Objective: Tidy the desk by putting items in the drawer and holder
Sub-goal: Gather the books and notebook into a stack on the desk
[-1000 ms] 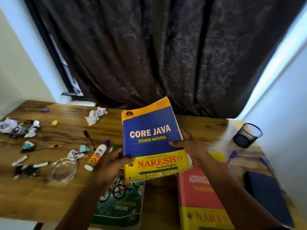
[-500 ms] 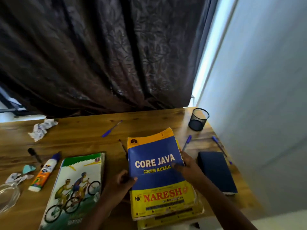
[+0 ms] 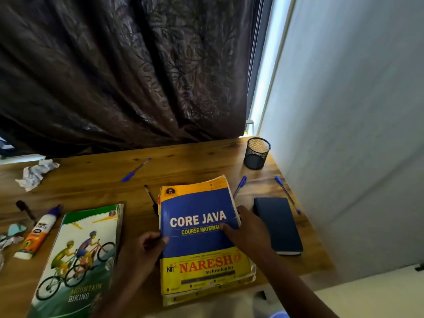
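The blue and yellow Core Java book [image 3: 197, 228] lies on another yellow-edged book [image 3: 206, 296] at the desk's front edge. My left hand [image 3: 146, 249] grips its left edge, with the thumb on the cover. On the right edge, my right hand [image 3: 249, 229] holds it with the thumb on the cover. A black mesh pen holder [image 3: 257, 154] stands at the far right corner. Three blue pens lie loose: one mid-desk [image 3: 136, 169], one beside the book [image 3: 239, 187], one by the wall [image 3: 286, 193]. No drawer is in view.
A dark blue notebook [image 3: 277, 226] lies right of the books and a Mountain Biking book [image 3: 80, 260] lies left. A glue bottle [image 3: 36, 232], black marker [image 3: 25, 210], black pen [image 3: 150, 198], crumpled paper [image 3: 34, 172] and scraps sit on the wooden desk [image 3: 195, 166]. A wall is close on the right.
Both hands carried the Core Java book from mid-air down and to the right onto the other book. My view swung right toward the holder corner.
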The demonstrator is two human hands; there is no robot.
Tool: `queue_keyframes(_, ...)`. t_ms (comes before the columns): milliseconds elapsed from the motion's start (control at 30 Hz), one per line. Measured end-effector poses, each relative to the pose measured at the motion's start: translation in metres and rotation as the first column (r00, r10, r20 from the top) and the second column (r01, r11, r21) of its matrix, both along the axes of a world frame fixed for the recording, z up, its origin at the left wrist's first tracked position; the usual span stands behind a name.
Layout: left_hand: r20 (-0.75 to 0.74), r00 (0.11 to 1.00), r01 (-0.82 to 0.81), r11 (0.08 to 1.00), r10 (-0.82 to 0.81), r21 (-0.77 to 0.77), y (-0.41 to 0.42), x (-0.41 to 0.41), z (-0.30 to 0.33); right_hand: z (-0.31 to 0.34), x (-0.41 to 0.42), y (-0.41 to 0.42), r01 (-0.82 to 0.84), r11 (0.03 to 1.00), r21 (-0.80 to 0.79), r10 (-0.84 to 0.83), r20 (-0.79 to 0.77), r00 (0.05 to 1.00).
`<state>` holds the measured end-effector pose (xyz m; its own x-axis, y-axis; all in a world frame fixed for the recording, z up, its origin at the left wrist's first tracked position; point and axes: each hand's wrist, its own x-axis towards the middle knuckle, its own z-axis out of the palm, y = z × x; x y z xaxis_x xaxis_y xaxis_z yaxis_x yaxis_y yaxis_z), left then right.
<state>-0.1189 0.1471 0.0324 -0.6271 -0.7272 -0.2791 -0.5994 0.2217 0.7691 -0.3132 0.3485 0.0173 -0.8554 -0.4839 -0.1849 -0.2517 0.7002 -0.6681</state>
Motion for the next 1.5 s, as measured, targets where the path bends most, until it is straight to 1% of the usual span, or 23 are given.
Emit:
queue_keyframes(100,0.034,0.999,-0.022,0.999,0.023,-0.025,0.002,0.005,-0.005,-0.001,0.004,0.004,-0.001,0.998,0.06,0.003,-0.043,0.999)
queue_keyframes(133,0.049,0.998,-0.026,1.0,0.027,-0.013,0.001,0.005,-0.005,-0.001,0.005,0.005,-0.002,0.998,0.068,0.005,-0.035,0.999)
queue_keyframes(233,0.032,0.998,-0.055,0.997,0.053,0.051,-0.001,0.002,-0.005,-0.003,0.009,0.008,-0.008,0.998,0.064,0.008,-0.007,1.0)
queue_keyframes(333,0.021,0.998,-0.065,0.995,0.064,0.075,0.0,-0.002,-0.002,-0.001,0.011,0.01,-0.007,0.997,0.077,0.01,-0.031,0.999)
queue_keyframes(367,0.034,0.998,-0.05,0.998,0.049,0.033,0.002,-0.002,0.0,0.001,0.011,0.01,-0.003,0.997,0.081,0.007,-0.049,0.999)
queue_keyframes(433,0.05,0.999,0.014,0.991,-0.007,-0.136,0.008,-0.003,0.004,0.007,0.01,0.014,0.056,0.996,0.069,-0.049,-0.093,0.994)
queue_keyframes(467,0.025,0.999,0.036,0.975,-0.031,-0.221,0.013,-0.005,0.008,0.011,0.007,0.018,0.108,0.992,0.059,-0.1,-0.121,0.988)
queue_keyframes(533,-0.074,0.991,0.079,0.93,-0.112,-0.359,0.029,-0.016,0.016,0.015,0.0,0.027,0.202,0.977,0.07,-0.185,-0.204,0.961)
queue_keyframes(600,-0.161,0.962,0.138,0.899,-0.222,-0.415,0.051,-0.035,0.024,0.016,-0.01,0.04,0.265,0.955,0.135,-0.22,-0.278,0.935)
queue_keyframes(633,-0.191,0.938,0.194,0.896,-0.288,-0.399,0.062,-0.047,0.025,0.015,-0.015,0.047,0.288,0.94,0.181,-0.229,-0.288,0.93)
queue_keyframes(667,-0.214,0.914,0.264,0.904,-0.346,-0.336,0.075,-0.06,0.026,0.014,-0.02,0.054,0.306,0.925,0.225,-0.24,-0.279,0.93)
queue_keyframes(700,-0.239,0.89,0.338,0.913,-0.388,-0.227,0.087,-0.072,0.028,0.014,-0.024,0.059,0.314,0.913,0.261,-0.247,-0.26,0.933)
queue_keyframes(767,-0.234,0.855,0.475,0.88,-0.463,-0.007,0.113,-0.097,0.033,0.013,-0.028,0.068,0.322,0.898,0.3,-0.26,-0.23,0.938)
queue_keyframes(833,-0.173,0.835,0.546,0.825,-0.522,0.144,0.139,-0.12,0.042,0.011,-0.032,0.077,0.351,0.883,0.312,-0.304,-0.192,0.933)
queue_keyframes(900,-0.165,0.836,0.549,0.787,-0.524,0.281,0.158,-0.141,0.046,0.009,-0.037,0.083,0.373,0.877,0.304,-0.372,-0.065,0.926)
queue_keyframes(967,-0.157,0.865,0.498,0.78,-0.476,0.378,0.17,-0.161,0.039,0.005,-0.039,0.09,0.381,0.885,0.268,-0.405,0.036,0.914)
queue_keyframes(1100,-0.049,0.945,0.305,0.816,-0.323,0.491,0.184,-0.183,0.024,0.006,-0.038,0.101,0.404,0.895,0.187,-0.419,0.046,0.907)
queue_keyframes(1167,0.0,0.968,0.204,0.792,-0.25,0.575,0.193,-0.187,0.024,0.009,-0.039,0.104,0.39,0.905,0.168,-0.404,0.059,0.913)
queue_keyframes(1267,-0.028,0.993,0.103,0.731,-0.114,0.674,0.2,-0.19,0.023,0.011,-0.04,0.107,0.386,0.913,0.134,-0.398,0.077,0.914)
queue_keyframes(1333,-0.017,0.999,0.036,0.71,-0.034,0.704,0.199,-0.191,0.025,0.01,-0.04,0.108,0.389,0.914,0.11,-0.398,0.075,0.914)
queue_keyframes(1400,0.026,1.0,-0.015,0.683,-0.007,0.73,0.198,-0.194,0.027,0.012,-0.039,0.108,0.398,0.912,0.099,-0.405,0.057,0.913)
queue_keyframes(1500,0.088,0.995,-0.039,0.631,-0.048,0.775,0.198,-0.198,0.032,0.011,-0.043,0.109,0.421,0.897,0.136,-0.432,0.066,0.9)
